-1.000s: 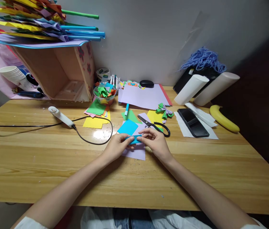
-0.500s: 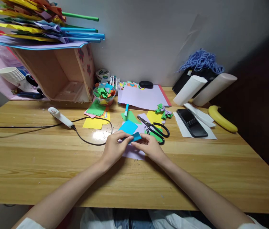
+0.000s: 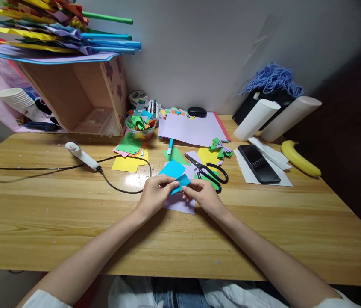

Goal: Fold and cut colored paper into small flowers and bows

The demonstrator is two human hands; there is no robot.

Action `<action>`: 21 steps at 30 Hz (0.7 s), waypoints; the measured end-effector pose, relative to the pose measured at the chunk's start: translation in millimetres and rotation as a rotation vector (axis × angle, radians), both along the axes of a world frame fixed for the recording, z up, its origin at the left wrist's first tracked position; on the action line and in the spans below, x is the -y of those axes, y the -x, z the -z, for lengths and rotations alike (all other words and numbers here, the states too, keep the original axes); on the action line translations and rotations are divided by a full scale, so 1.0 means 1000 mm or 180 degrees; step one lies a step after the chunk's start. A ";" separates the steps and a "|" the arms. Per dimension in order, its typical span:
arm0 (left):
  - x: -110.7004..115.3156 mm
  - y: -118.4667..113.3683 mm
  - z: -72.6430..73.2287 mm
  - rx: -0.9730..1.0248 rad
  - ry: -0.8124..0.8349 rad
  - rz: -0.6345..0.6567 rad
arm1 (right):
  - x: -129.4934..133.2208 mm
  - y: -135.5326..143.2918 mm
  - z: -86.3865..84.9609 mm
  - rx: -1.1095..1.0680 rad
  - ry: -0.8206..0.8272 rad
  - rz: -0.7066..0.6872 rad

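Between my two hands is a small piece of blue paper (image 3: 180,184), with a crease or fold showing across it. My left hand (image 3: 157,192) pinches its left side, thumb on top. The fingers of my right hand (image 3: 203,194) are closed on its right edge. Just behind lies a flat blue sheet (image 3: 173,168), and a lilac sheet (image 3: 180,204) rests on the table under my hands. Black-handled scissors (image 3: 203,170) lie right beside my right hand, over green and yellow paper (image 3: 206,156). A blue marker (image 3: 170,146) lies farther back.
A white corded device (image 3: 82,156) lies at left, its black cable looping near my left hand. Behind stand a bowl of paper scraps (image 3: 140,127) and an open box (image 3: 87,98). A phone (image 3: 259,164), a banana (image 3: 300,159) and white rolls (image 3: 257,119) are at right.
The blue paper in my hands has tilted so more of its lighter face shows. My right fingers have shifted along its edge, with some fingertips now beneath it.
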State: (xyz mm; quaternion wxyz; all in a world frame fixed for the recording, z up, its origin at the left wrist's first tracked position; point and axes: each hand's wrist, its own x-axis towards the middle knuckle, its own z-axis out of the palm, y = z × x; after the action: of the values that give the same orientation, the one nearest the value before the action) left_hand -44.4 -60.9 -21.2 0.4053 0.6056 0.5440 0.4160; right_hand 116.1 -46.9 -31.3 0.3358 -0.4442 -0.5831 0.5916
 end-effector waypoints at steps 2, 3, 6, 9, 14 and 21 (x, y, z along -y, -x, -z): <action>-0.001 0.000 -0.001 -0.0012 0.0041 -0.0017 | -0.001 -0.002 -0.002 0.0017 -0.0021 0.0033; -0.002 0.000 -0.001 -0.0001 0.0070 -0.0028 | -0.002 -0.003 -0.002 0.0029 -0.0055 0.0056; -0.003 0.001 0.000 0.0097 0.0198 -0.0091 | -0.005 -0.007 -0.002 0.0094 -0.0167 0.0140; -0.004 0.002 0.000 0.0140 0.0287 -0.0132 | -0.010 -0.012 -0.002 0.0152 -0.0232 0.0315; -0.005 0.005 0.004 0.0035 0.0390 -0.0093 | -0.015 -0.016 -0.005 0.0008 -0.0269 0.0570; -0.002 0.004 0.004 -0.0118 0.0480 0.0298 | -0.004 -0.007 -0.005 0.0005 -0.0102 0.0069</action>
State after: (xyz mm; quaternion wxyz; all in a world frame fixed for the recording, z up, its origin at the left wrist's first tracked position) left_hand -48.0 -59.0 -25.5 0.4587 0.6057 0.5523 0.3431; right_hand 122.7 -43.1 -26.8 0.3488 -0.4454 -0.5879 0.5782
